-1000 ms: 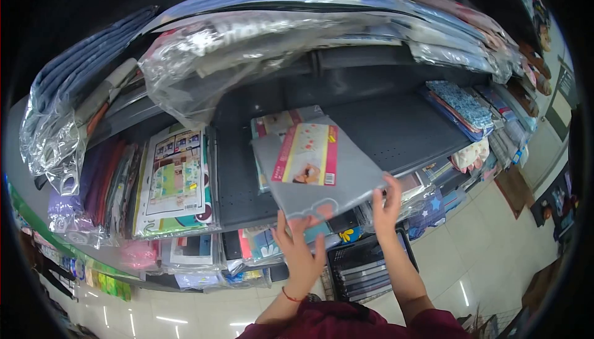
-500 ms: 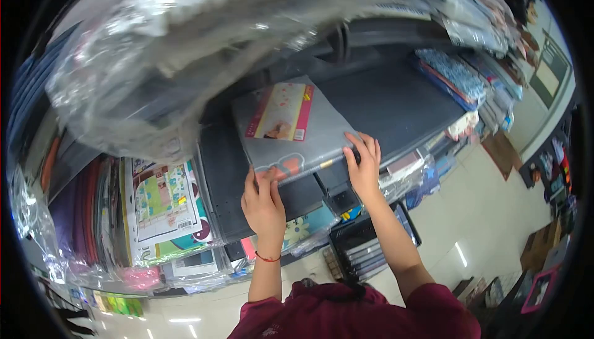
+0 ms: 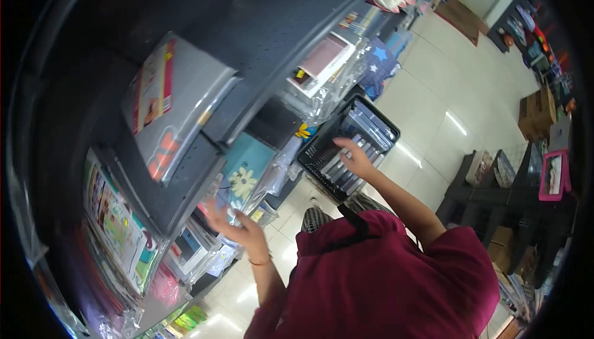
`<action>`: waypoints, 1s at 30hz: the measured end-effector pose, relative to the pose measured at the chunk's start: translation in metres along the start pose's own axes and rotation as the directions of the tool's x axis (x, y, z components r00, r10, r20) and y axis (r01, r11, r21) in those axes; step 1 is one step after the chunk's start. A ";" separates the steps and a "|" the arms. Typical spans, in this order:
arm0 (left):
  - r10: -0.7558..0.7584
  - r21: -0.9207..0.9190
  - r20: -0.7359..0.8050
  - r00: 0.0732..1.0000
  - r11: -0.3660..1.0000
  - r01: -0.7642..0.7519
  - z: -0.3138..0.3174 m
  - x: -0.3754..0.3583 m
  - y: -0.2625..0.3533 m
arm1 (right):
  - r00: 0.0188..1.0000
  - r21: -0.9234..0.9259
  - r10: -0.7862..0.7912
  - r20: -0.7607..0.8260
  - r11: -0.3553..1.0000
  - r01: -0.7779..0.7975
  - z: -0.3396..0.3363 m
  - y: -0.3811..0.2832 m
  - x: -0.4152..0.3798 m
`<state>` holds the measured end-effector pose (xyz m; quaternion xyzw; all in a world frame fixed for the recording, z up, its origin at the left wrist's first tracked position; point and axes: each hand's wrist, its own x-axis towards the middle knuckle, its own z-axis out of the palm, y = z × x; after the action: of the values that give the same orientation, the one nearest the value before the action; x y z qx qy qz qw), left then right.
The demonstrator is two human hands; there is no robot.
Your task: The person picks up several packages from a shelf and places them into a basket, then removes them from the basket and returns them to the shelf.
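Note:
A grey flat package in clear plastic point(image 3: 197, 82), with a pink and yellow label on top, lies on the dark shelf point(image 3: 272, 30) at the upper left. Neither hand touches it. My left hand point(image 3: 238, 224), somewhat blurred, is in front of the shelf edge with its fingers apart and nothing in them. Above the black basket point(image 3: 315, 154) is my right hand point(image 3: 356, 158), fingers stretched out and empty. Several flat grey and bluish plastic-wrapped packages point(image 3: 370, 119) lie in the basket; my hand hides some of them.
Plastic-wrapped textiles point(image 3: 117, 215) stand at the left. Lower shelves hold a teal package with flowers point(image 3: 247, 169) and a pink-and-white package point(image 3: 325, 57). Across the tiled floor point(image 3: 427, 88) are a cardboard box point(image 3: 537, 113) and a dark rack point(image 3: 473, 197).
Both hands have let go of the grey package, which stays on the shelf. My right hand has moved over the basket. The view has turned toward the basket and floor.

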<state>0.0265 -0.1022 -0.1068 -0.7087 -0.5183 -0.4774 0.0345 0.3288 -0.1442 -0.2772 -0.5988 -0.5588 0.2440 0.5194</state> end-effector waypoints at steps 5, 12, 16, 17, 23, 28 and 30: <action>-0.319 -0.092 0.795 0.515 0.777 0.623 0.090 -0.186 -0.018 | 0.744 -0.242 0.614 0.263 0.789 -0.565 -0.085 0.109 -0.148; -0.389 0.185 0.921 -0.021 0.389 0.903 0.225 -0.432 -0.047 | 0.742 -0.133 0.670 0.022 0.737 -0.662 -0.107 0.201 -0.170; -0.577 0.293 0.814 -0.075 0.296 0.909 0.242 -0.396 0.022 | 0.741 -0.169 0.671 -0.022 0.728 -0.664 -0.087 0.277 -0.162; -0.576 0.209 0.817 -0.030 0.245 0.947 0.249 -0.405 0.026 | 0.697 -0.168 0.717 0.000 0.688 -0.706 -0.084 0.284 -0.153; -0.589 0.282 0.778 -0.219 0.016 0.959 0.270 -0.414 0.022 | 0.548 -0.226 0.837 -0.002 0.534 -0.815 -0.082 0.288 -0.132; -0.603 0.257 0.778 0.175 0.560 0.788 0.242 -0.376 0.050 | 0.763 -0.257 0.646 -0.031 0.733 -0.630 -0.097 0.241 -0.120; -0.612 0.295 0.767 0.193 0.604 0.740 0.212 -0.308 0.093 | 0.818 -0.234 0.568 -0.095 0.786 -0.573 -0.113 0.196 -0.112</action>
<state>0.2312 -0.2461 -0.3995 -0.5389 -0.6924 -0.0936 -0.4706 0.4802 -0.2549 -0.4461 -0.8025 -0.3733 0.3107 0.3467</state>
